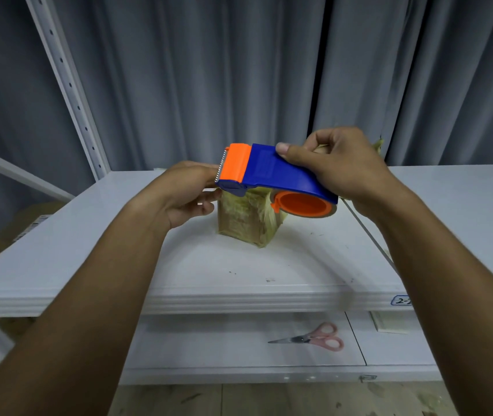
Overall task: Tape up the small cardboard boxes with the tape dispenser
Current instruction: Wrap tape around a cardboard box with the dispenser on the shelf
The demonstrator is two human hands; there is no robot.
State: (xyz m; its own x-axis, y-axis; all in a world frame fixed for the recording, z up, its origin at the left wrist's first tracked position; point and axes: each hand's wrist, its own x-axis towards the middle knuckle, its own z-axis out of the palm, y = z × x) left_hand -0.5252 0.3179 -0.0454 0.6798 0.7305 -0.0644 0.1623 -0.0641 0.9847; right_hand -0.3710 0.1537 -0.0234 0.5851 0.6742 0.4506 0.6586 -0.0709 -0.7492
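A small cardboard box, wrapped in yellowish tape, stands on the white shelf top. Just above it hangs a blue and orange tape dispenser, its serrated orange end pointing left. My right hand grips the dispenser's blue body from the right, thumb on top. My left hand sits at the box's upper left, right by the cutter end, with its fingers curled. I cannot make out whether those fingers pinch tape or the box.
Pink-handled scissors lie on the lower shelf below the front edge. A white slotted upright rises at the left. Grey curtains hang behind. A label sticks to the shelf edge at right.
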